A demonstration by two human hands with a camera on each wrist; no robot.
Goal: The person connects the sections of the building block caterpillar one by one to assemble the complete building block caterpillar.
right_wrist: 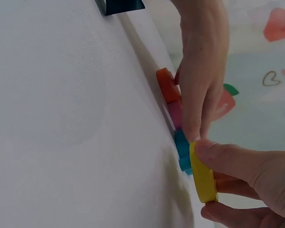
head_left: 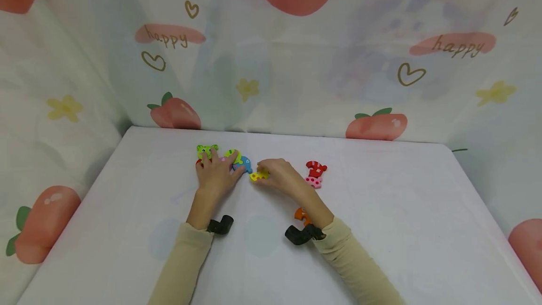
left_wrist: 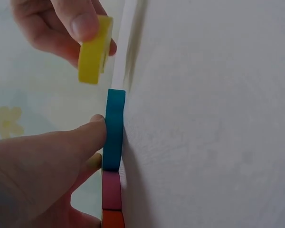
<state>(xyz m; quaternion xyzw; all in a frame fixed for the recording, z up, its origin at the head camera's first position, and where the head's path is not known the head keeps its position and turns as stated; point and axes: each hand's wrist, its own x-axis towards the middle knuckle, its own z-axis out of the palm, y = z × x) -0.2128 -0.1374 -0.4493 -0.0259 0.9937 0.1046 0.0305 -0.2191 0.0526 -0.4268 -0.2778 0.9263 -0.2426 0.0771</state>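
Observation:
In the head view my right hand [head_left: 280,174] pinches a yellow spotted puzzle piece [head_left: 258,176] between thumb and fingers. The left wrist view shows this yellow piece raised, just past the end of the blue piece [left_wrist: 115,130]. My left hand [head_left: 215,177] rests with spread fingers over a row of joined pieces, its thumb at the blue one. Pink [left_wrist: 111,190] and red-orange [left_wrist: 113,219] pieces adjoin the blue in that row. A green animal-face piece [head_left: 207,149] and a striped yellow-green piece [head_left: 232,155] show around the left fingers, which partly cover the row.
To the right lie a red striped piece [head_left: 316,169] and a pink spotted piece [head_left: 313,182], close together. An orange piece [head_left: 301,215] is partly hidden by the right forearm. A white cloth covers the table [head_left: 402,211]; a printed curtain [head_left: 296,84] hangs behind its far edge.

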